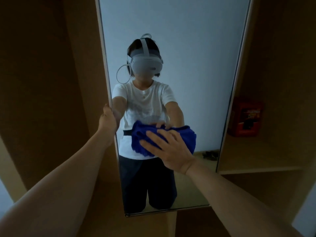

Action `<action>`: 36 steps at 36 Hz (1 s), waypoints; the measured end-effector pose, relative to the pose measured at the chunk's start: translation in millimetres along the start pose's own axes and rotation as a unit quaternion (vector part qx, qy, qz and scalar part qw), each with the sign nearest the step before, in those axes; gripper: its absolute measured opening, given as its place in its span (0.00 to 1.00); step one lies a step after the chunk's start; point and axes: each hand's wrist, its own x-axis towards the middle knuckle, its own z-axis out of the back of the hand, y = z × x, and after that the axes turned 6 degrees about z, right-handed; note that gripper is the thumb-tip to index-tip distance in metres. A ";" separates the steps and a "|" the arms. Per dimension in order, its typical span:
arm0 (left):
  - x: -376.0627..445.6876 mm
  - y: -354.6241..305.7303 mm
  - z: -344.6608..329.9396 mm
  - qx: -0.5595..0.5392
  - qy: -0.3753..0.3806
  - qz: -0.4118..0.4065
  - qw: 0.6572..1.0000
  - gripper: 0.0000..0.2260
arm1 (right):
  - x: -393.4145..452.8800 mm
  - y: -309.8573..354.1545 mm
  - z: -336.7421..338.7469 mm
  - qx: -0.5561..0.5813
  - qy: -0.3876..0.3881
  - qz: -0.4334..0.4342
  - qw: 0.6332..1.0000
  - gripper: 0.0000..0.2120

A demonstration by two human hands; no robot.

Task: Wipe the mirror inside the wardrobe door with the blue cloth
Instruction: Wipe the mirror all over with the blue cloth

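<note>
The blue cloth (164, 139) lies bunched against the lower middle of the mirror (179, 48), which is fixed to the inside of the wardrobe door (80, 65). The right hand (168, 148) presses it flat to the glass, fingers spread and fairly straight over the folds, so this grip is apart and pushing rather than clamped. The left hand (108, 119) holds the mirror's left edge, its grip closed round the frame, likely to steady the door. The cloth looks soft, light and thick-piled; it should crumple and slide easily, and is best held from behind with a broad palm so it does not roll up or slip out sideways. The glass is hard, smooth and fragile, and the door probably swings on its hinges, so pressure should stay moderate and be met by the steadying hand. A red box (246, 117) sits on a wardrobe shelf (256, 161) to the right.
</note>
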 end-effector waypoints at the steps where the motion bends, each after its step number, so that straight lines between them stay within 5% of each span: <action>1: -0.2 0.1 -0.5 -0.006 -0.002 0.005 1.000 0.18 | 2.0 -7.6 4.8 -0.011 -0.014 -0.026 1.000 0.29; 13: 1.1 6.4 -6.5 -0.030 -0.017 0.000 0.999 0.17 | -21.4 -72.9 31.6 -0.070 -0.096 -0.253 0.960 0.30; 23: 11.0 7.8 -12.0 -0.028 -0.047 -0.014 0.998 0.15 | -66.1 -55.7 22.7 -0.013 -0.131 -0.520 0.844 0.27; 31: 12.0 8.3 -15.9 -0.026 -0.066 0.003 0.997 0.18 | -84.3 -34.6 6.0 -0.015 -0.125 -0.568 0.813 0.27; 36: 6.7 10.6 -16.5 -0.018 -0.063 -0.064 0.996 0.22 | -81.6 -21.1 0.8 -0.012 -0.122 -0.603 0.788 0.26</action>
